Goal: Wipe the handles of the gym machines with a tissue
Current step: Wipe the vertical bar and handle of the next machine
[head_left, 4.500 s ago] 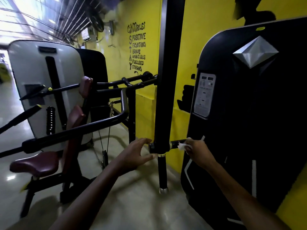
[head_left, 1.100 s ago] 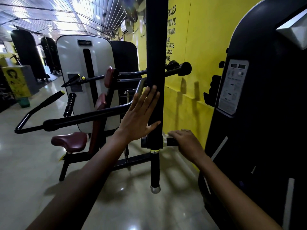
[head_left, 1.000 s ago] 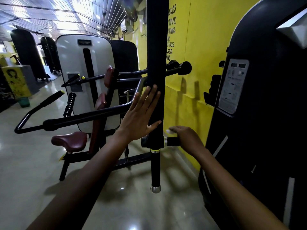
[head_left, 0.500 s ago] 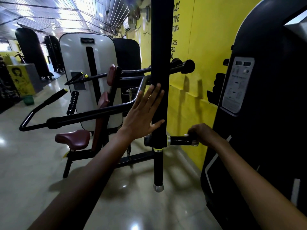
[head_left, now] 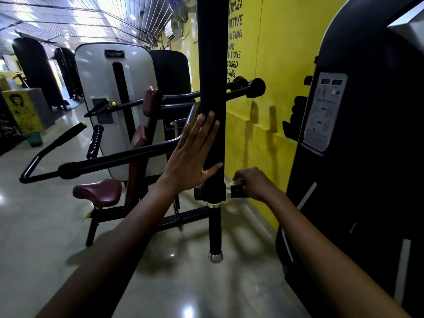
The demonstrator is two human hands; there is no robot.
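- Right hand (head_left: 253, 183): we curl our fingers over the short black handle (head_left: 237, 193) that sticks out sideways from the pole (head_left: 212, 88), close to the pole's joint.
- Tissue (head_left: 238, 180): a small white patch shows under our right fingers, on top of the handle; the rest is hidden by the hand.
- Left hand (head_left: 191, 157): we press it flat against the left side of the pole, fingers straight and pointing up, thumb spread across the pole's front. It holds nothing.
- Pole: upright, black, with a yellow ring just below the joint and a metal cap at its lower end, above the floor (head_left: 183, 283).
- Right of the handle: a black machine cover (head_left: 371, 157) with a grey label, beside the yellow wall (head_left: 275, 53).
- Left of the pole: a machine with a maroon seat (head_left: 97, 192), black bars and a white cover (head_left: 101, 72).
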